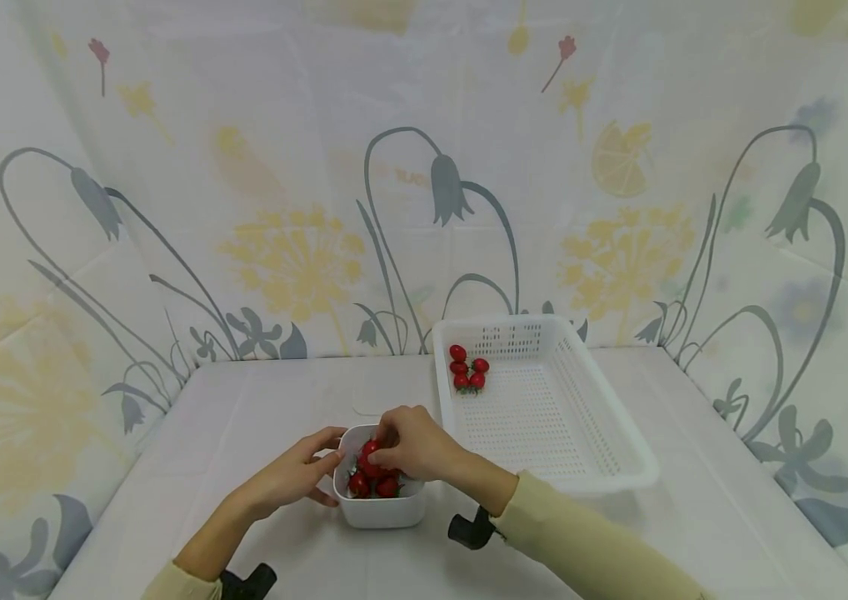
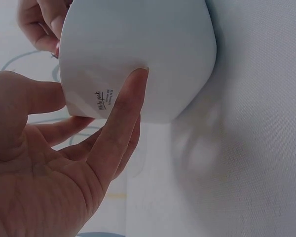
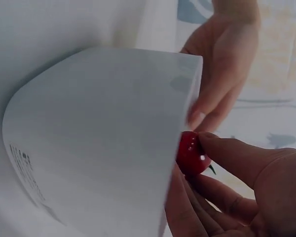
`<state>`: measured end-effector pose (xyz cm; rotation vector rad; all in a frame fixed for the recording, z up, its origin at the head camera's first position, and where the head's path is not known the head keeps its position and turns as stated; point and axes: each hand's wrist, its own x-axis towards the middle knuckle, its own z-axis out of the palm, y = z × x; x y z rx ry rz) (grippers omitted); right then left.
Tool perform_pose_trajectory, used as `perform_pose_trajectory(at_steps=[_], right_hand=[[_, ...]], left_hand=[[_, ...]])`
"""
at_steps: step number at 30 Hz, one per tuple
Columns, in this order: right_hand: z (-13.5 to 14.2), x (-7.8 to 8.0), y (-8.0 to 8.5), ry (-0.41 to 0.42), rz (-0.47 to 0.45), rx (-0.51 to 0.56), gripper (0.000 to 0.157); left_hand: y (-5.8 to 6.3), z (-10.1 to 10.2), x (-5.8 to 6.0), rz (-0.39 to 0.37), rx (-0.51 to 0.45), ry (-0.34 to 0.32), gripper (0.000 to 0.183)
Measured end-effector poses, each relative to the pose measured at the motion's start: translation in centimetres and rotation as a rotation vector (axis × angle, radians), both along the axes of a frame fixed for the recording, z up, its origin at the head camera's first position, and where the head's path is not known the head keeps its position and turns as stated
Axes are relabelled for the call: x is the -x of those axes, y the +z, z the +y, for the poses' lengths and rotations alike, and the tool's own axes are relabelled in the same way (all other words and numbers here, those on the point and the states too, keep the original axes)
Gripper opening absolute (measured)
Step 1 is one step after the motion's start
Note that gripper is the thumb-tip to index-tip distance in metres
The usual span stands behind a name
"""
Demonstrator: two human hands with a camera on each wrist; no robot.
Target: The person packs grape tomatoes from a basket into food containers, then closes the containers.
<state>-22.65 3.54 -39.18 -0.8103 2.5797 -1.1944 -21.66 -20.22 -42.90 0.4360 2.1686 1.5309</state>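
Observation:
A small white square container (image 1: pixel 382 512) on the table holds several red cherry tomatoes (image 1: pixel 359 484). My left hand (image 1: pixel 285 475) grips its left side, thumb at the rim and fingers along the outer wall. In the left wrist view, one of these fingers (image 2: pixel 122 116) lies against the wall beside small printed lettering. Over the container's opening, my right hand (image 1: pixel 420 446) pinches a cherry tomato (image 3: pixel 191 155) between thumb and fingers. That tomato shows a green stem tip in the right wrist view, and the container wall hides part of it.
To the right stands a large white perforated basket (image 1: pixel 622 433), with several cherry tomatoes (image 1: pixel 459 367) in its back left corner. A white cloth (image 1: pixel 244 400) covers the table. Behind it hangs a flower-patterned curtain (image 1: pixel 304 167).

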Motion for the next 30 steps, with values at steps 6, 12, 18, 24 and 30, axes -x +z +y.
perform_pose_trajectory(at_steps=[6,12,18,24,30], right_hand=[[-1.0,-0.1,-0.9,-0.036,0.025,-0.038,0.012],[-1.9,-0.1,-2.1,-0.066,0.015,-0.1,0.012],[-2.5,0.0,-2.6,-0.06,0.089,-0.254,0.017],[-2.8,0.2,-2.9,-0.068,0.124,-0.283,0.017],[-2.7,0.3,-2.8,-0.098,0.114,-0.27,0.009]], left_hand=[[0.0,0.0,-0.1,0.001,0.0,0.002,0.043],[0.0,0.0,-0.1,0.002,-0.003,-0.002,0.044],[0.1,0.0,-0.2,0.004,-0.006,-0.001,0.044],[0.1,0.1,-0.2,0.004,-0.003,0.0,0.043],[0.1,0.1,-0.1,0.007,0.005,0.0,0.043]])
